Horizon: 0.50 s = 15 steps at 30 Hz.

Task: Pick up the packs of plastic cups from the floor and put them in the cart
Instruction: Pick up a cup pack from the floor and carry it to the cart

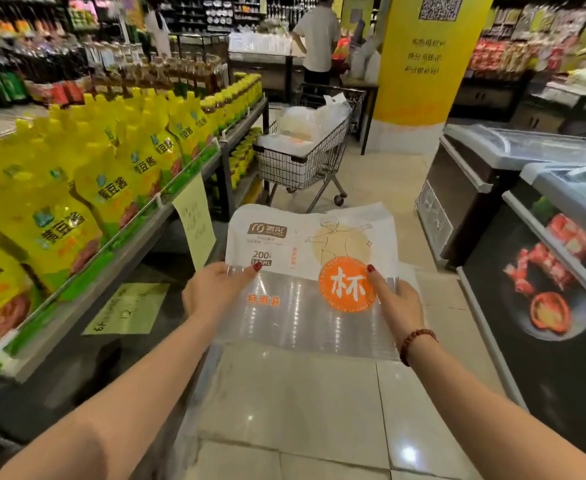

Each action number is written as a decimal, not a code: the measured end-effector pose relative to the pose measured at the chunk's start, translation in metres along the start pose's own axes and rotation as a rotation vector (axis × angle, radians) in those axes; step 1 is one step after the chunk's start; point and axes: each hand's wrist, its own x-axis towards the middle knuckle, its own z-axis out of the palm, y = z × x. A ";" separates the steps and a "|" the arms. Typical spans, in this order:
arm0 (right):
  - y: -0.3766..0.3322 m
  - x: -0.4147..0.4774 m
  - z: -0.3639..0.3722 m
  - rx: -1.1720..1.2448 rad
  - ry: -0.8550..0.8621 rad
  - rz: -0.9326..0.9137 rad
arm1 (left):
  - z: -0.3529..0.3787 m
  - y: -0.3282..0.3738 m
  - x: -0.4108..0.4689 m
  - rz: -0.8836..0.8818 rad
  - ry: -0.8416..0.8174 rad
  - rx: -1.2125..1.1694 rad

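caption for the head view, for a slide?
Both hands, left and right, carry a cup pack toward the loaded cart down the aisle.

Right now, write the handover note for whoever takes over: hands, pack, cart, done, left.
Left hand: grips the pack of plastic cups at its left edge, thumb on top.
Right hand: grips its right edge, thumb on top.
Pack: off the floor, held flat in front of the person.
Cart: ahead in the aisle, with plastic-wrapped goods in it.
Done: this pack picked up.
Left: carry it to the cart and put it in. Whether more packs lie on the floor cannot be told.
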 end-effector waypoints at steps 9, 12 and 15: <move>-0.035 0.159 0.055 0.033 -0.030 -0.013 | 0.055 0.042 0.143 0.008 0.042 -0.041; -0.045 0.234 0.072 0.038 -0.047 -0.023 | 0.084 0.060 0.201 0.004 0.062 -0.057; -0.059 0.306 0.086 0.059 -0.061 -0.035 | 0.114 0.082 0.260 0.002 0.103 -0.048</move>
